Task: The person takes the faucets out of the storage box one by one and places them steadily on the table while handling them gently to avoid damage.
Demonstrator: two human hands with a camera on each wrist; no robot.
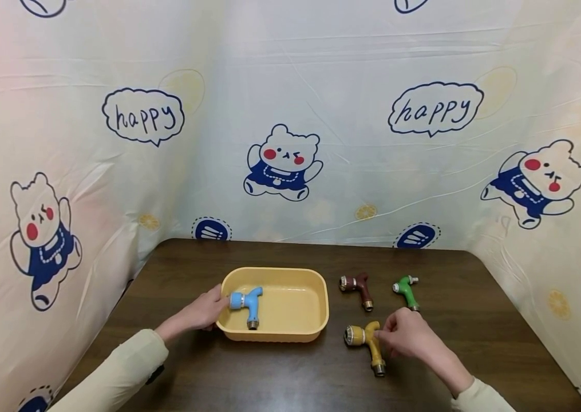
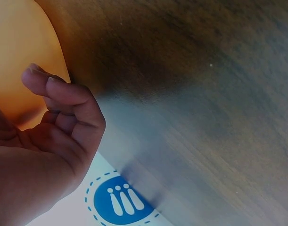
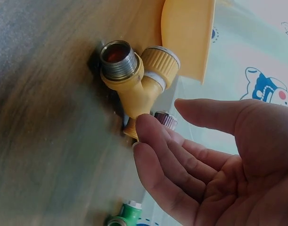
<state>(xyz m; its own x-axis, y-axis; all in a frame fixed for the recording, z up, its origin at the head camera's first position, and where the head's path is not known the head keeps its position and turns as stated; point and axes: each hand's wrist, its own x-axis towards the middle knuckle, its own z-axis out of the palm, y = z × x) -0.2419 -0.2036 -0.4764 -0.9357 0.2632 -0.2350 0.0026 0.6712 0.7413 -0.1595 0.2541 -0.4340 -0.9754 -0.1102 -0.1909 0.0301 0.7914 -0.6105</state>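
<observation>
A light yellow plastic basin (image 1: 290,306) sits on the table with a blue faucet (image 1: 252,307) lying in its left part. My left hand (image 1: 206,309) holds the basin's left rim; in the left wrist view its fingers (image 2: 68,94) bend against the yellow wall. To the right of the basin lies a yellow faucet (image 1: 374,345) with a ribbed knob and a threaded metal end. My right hand (image 1: 407,333) is at its upper right side, fingertips right at the yellow body. In the right wrist view the thumb stands apart from the relaxed fingers.
Behind the yellow faucet lies a dark red faucet (image 1: 359,289), and a green faucet (image 1: 407,292) lies farther right, beyond my right hand. A patterned cloth (image 1: 342,189) hangs round the back and sides of the brown wooden table (image 1: 269,375).
</observation>
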